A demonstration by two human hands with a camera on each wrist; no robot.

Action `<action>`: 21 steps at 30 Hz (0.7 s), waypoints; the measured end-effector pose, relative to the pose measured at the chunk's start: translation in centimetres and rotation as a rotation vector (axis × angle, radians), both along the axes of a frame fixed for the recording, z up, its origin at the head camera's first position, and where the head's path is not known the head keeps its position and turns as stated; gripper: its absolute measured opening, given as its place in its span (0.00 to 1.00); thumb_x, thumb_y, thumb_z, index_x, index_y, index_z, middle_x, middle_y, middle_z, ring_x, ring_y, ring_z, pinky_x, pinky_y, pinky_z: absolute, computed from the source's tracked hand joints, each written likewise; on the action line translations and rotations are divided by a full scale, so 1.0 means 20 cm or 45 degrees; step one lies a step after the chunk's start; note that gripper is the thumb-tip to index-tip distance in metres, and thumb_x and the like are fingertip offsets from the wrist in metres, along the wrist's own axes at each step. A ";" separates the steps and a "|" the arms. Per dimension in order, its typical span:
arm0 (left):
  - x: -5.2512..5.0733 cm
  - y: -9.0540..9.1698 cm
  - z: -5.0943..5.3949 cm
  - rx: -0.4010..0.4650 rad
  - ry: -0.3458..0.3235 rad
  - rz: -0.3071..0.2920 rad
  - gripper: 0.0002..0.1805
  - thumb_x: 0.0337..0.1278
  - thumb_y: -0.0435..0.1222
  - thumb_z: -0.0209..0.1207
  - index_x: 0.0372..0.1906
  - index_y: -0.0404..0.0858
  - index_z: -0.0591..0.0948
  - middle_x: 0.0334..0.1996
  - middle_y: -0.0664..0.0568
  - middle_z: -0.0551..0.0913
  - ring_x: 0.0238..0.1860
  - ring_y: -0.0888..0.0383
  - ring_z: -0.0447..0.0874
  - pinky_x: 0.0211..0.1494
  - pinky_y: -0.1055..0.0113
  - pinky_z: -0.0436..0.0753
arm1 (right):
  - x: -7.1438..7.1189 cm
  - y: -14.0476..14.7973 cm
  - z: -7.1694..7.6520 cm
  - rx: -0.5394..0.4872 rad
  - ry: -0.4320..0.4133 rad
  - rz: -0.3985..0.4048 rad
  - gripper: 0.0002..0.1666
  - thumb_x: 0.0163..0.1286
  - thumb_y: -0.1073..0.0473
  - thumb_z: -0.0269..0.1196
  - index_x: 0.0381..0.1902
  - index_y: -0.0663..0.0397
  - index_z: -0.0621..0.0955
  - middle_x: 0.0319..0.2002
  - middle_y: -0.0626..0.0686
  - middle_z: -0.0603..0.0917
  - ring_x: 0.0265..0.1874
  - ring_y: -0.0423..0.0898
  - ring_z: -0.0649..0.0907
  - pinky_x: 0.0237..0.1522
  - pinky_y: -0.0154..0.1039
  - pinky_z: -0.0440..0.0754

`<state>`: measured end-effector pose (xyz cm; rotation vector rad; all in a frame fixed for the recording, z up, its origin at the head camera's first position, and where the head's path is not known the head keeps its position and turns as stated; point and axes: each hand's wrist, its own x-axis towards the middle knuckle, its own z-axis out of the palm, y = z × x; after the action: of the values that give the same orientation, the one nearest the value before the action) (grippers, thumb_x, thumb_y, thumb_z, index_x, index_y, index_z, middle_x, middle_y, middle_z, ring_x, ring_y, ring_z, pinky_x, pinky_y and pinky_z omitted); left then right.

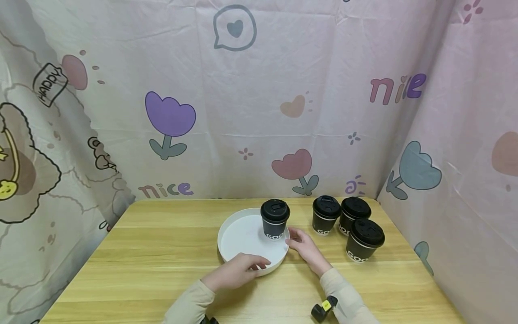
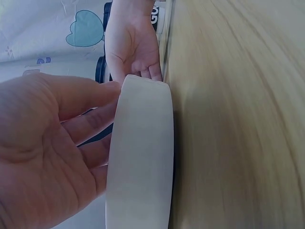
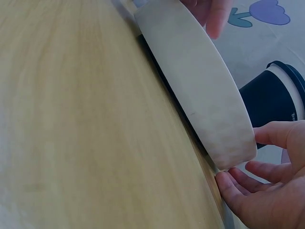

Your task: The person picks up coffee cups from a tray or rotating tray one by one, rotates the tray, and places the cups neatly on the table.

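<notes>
A round white tray (image 1: 243, 234) with a low wall lies on the table. On its right part stands a black paper coffee cup (image 1: 274, 225) with a black lid. At the near rim, my left hand (image 1: 238, 270) reaches over the edge. Its thumb meets the rim in the left wrist view, while the other fingertips are hidden behind the tray wall (image 2: 140, 157). My right hand (image 1: 306, 247) holds the right edge of the tray, with one digit over the rim and other fingers (image 3: 228, 188) low against the wall in the right wrist view.
Right of the tray stand three more lidded black coffee cups, one at the left (image 1: 324, 216), one behind (image 1: 354, 213) and one in front (image 1: 364, 240). The wooden table (image 1: 162, 243) ends at a patterned curtain (image 1: 234, 112) behind.
</notes>
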<state>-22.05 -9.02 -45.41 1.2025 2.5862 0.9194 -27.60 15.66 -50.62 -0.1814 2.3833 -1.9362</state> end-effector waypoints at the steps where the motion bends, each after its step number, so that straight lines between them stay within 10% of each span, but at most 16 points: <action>1: 0.00 0.00 0.00 -0.003 0.012 -0.002 0.16 0.60 0.25 0.57 0.53 0.35 0.82 0.45 0.47 0.87 0.42 0.63 0.85 0.49 0.69 0.85 | 0.00 0.00 0.00 0.001 0.000 0.002 0.30 0.68 0.63 0.59 0.65 0.71 0.69 0.61 0.68 0.75 0.61 0.61 0.74 0.62 0.53 0.76; 21: -0.04 -0.08 0.02 -0.071 -0.023 -0.010 0.22 0.50 0.19 0.56 0.51 0.36 0.83 0.38 0.49 0.88 0.39 0.65 0.84 0.45 0.74 0.84 | 0.00 -0.01 0.01 -0.014 -0.004 -0.031 0.30 0.67 0.64 0.61 0.64 0.71 0.70 0.60 0.67 0.77 0.61 0.60 0.75 0.64 0.56 0.73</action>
<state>-22.89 -10.68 -45.08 1.1831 2.5733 0.8470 -27.50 15.55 -50.36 -0.1501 2.3843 -1.9593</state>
